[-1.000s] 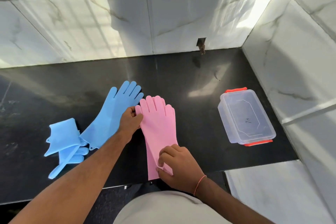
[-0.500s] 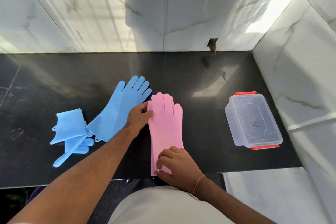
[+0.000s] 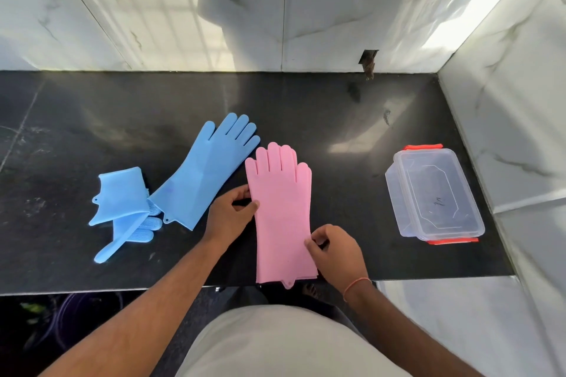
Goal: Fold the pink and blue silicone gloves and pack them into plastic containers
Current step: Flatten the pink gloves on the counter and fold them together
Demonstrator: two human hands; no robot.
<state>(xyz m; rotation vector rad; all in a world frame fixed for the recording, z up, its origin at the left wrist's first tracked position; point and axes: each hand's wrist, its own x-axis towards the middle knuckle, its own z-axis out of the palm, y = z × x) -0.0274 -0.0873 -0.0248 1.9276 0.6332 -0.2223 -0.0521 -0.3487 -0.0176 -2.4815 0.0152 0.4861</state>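
Right hand shifted beside pink glove

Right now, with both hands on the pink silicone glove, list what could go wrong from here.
1. The pink silicone glove's cuff tab hangs past the black countertop's front edge; a tug could slide it off.
2. The left hand and right hand only pinch its side edges, so a fold may come out crooked.
3. The clear plastic container with orange clips appears lidded, so packing would probably need a hand freed.
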